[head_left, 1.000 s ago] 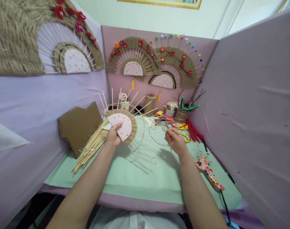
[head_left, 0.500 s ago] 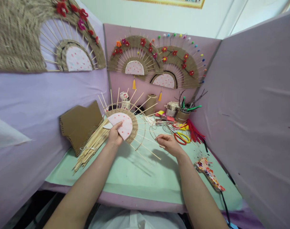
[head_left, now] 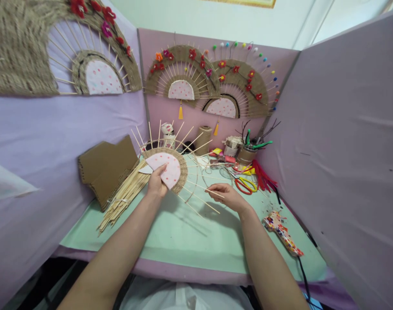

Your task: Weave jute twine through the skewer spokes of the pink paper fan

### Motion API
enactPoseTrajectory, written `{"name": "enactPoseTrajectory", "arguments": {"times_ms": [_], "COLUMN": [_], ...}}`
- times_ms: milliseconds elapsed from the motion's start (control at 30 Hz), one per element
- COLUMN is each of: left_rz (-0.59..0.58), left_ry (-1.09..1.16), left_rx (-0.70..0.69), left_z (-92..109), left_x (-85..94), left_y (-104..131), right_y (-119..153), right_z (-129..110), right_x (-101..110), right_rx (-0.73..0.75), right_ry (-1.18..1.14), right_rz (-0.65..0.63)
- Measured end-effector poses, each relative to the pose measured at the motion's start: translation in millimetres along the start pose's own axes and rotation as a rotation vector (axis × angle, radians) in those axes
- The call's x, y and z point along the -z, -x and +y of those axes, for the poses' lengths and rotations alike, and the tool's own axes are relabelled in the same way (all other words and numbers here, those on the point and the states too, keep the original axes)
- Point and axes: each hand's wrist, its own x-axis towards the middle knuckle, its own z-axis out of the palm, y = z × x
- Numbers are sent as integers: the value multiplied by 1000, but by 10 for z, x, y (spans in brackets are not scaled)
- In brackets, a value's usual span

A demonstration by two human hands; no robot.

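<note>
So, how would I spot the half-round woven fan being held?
Over the pale green tabletop, the bare left hand grips a tan woven fan with a red-dotted pink centre. Unlike the brown flowered fans hung behind, it carries no flowers.

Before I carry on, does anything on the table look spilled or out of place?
Small dark scraps lie scattered on the green tabletop beside the patterned corded tool; they look like stray litter.

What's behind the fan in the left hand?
Past the fan sticks, a twine spool and a pale container show; the woven band and spotted middle hide whatever lies behind them.
</note>
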Motion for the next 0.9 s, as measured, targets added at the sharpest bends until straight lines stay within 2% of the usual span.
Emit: {"name": "enactPoseTrajectory", "arguments": {"times_ms": [167, 467, 700, 900], "left_rz": [6, 6, -11, -23], "left_ry": [4, -30, 38, 130], "left_rx": [4, -86, -223, -145], "left_z": [39, 73, 87, 106], "left_x": [24, 19, 14, -1], "left_y": [-55, -52, -59, -43], "right_y": [6, 73, -4, -2], "right_z": [31, -50, -7, 22], "right_x": [78, 164, 161, 189], "right_rx": [19, 99, 200, 182], "right_ry": [-14, 135, 110, 126], "right_rz": [40, 161, 356, 338]}}
